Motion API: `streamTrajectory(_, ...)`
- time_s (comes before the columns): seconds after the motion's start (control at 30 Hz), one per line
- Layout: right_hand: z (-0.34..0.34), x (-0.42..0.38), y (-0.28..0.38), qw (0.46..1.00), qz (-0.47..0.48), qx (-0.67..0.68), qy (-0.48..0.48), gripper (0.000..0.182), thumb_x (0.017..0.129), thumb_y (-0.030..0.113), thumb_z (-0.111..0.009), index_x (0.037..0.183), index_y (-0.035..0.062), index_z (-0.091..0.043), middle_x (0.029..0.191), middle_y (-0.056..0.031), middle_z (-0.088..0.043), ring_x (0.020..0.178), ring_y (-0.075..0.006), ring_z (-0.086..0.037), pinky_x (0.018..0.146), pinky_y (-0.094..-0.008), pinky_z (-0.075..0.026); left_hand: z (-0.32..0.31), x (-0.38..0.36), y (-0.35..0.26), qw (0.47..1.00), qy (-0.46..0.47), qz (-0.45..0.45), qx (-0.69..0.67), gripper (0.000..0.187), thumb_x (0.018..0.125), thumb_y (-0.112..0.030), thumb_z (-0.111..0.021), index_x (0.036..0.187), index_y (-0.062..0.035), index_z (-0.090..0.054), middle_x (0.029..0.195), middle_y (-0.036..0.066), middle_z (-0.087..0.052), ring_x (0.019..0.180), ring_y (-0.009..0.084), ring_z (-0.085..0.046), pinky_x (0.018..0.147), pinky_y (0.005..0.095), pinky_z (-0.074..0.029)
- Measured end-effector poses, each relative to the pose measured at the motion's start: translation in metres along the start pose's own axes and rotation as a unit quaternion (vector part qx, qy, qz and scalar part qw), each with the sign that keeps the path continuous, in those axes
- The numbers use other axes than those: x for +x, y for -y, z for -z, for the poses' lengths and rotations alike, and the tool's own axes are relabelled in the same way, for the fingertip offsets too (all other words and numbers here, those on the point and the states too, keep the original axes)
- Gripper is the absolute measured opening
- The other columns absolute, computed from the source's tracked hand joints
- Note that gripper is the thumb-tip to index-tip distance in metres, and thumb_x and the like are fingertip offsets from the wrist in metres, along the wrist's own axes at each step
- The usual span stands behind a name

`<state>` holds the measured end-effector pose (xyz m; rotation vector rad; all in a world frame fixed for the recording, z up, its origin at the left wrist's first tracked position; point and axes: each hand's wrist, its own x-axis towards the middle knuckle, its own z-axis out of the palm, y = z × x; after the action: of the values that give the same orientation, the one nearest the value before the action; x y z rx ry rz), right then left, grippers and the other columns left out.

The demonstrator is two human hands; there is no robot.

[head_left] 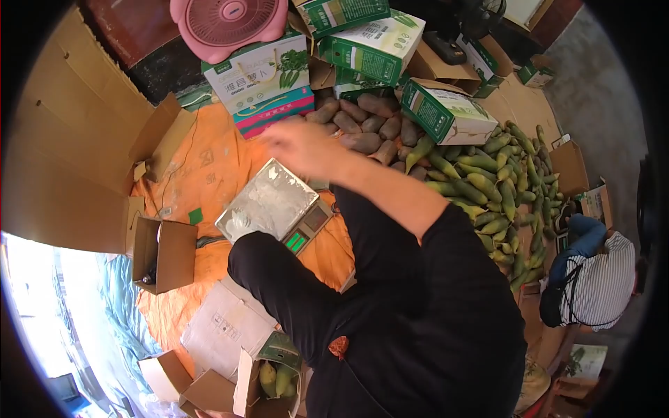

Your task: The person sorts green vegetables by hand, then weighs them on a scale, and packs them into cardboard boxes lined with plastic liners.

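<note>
My right hand [296, 145], smeared by motion, reaches out over the near side of the pink and teal box [275, 111], just above a digital scale [268, 198]. The scale has a worn metal plate and a lit green display, and my knee overlaps its lower edge. At the bottom edge, a sliver of my left hand [212, 414] shows beside an opened carton [247, 383] with green radishes [277, 380] inside. Most of that hand is out of frame, its fingers hidden.
A pile of green radishes [498, 181] and brown-skinned roots [373, 122] lies beyond my arm. Printed cartons [376, 45] and a pink fan [230, 24] stand at the back. An open brown box [167, 254] sits left on orange sheeting. Another person [599, 279] crouches at right.
</note>
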<state>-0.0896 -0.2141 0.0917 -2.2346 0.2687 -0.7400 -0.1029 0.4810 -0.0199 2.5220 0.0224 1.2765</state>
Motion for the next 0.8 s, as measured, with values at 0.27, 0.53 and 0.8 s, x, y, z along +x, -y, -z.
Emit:
streamTrajectory(0.27,0.167,-0.097,-0.209,0.822,-0.354,-0.437,-0.084,0.038,0.08,0.023,-0.068,0.114,0.0102,-0.057,0.12,-0.0108,-0.051,0.114,-0.0334,-0.047,0.087,-0.0489,-0.046,-0.094,0.059,-0.205,0.953,0.221,-0.164,-0.124,0.031,0.094,-0.007,-0.05,0.124,0.0002,-0.054,0.121,0.017,-0.057,0.116,0.0329,-0.051,0.098,0.0435,-0.039)
streamTrajectory(0.53,0.229,-0.159,-0.27,0.721,-0.455,-0.524,0.002,0.051,0.082,0.023,-0.069,0.129,0.0211,-0.05,0.146,-0.0098,-0.031,0.131,-0.0322,-0.034,0.094,-0.0514,-0.041,-0.126,0.045,-0.368,0.883,0.323,-0.23,-0.251,0.029,0.09,-0.001,-0.051,0.119,0.0001,-0.056,0.121,0.015,-0.054,0.122,0.0339,-0.045,0.102,0.0448,-0.035)
streamTrajectory(0.8,0.221,-0.228,-0.287,0.699,-0.432,-0.566,0.058,0.057,0.079,0.02,-0.069,0.132,0.0186,-0.048,0.148,-0.0047,-0.03,0.132,-0.0275,-0.033,0.094,-0.0505,-0.04,-0.132,0.039,-0.417,0.858,0.343,-0.252,-0.287,0.027,0.088,0.0,-0.053,0.114,0.0009,-0.057,0.118,0.015,-0.055,0.121,0.0346,-0.045,0.103,0.0459,-0.034)
